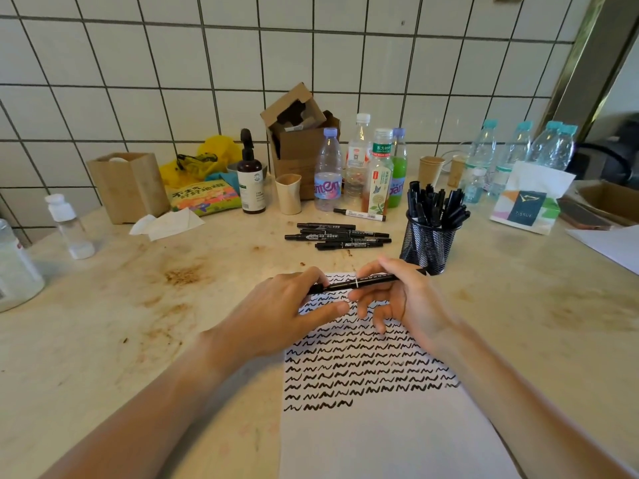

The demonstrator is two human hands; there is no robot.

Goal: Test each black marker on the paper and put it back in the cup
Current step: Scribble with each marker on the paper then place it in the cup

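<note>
A pale, stone-like countertop [103, 340] is filling most of the frame, blotched with brown stains at centre left. Behind it, a wall of white square tiles [138, 63] with dark grout is running across the top.

At centre frame, two bare hands are holding one black marker [363, 283] level above a sheet of white paper [380, 437]. The left hand [287, 305] is pinching the marker's left end, fingers curled around it. The right hand [404, 299] is gripping the right part between thumb and forefinger, its other fingers hanging loosely below. The paper, lying from centre to the bottom edge, is carrying many rows of black squiggles in its upper half.

Just right of the hands, a black mesh cup [428, 243] is standing packed with black markers. Above the hands, a small heap of loose black markers [339, 235] is lying flat on the counter.

Along the wall, left to right, are sitting a wooden box [128, 184], a yellow bag [207, 160], a dark pump bottle [250, 181], an open cardboard box [297, 140], several plastic bottles [328, 171], and a tissue pack [529, 202] at right.
</note>
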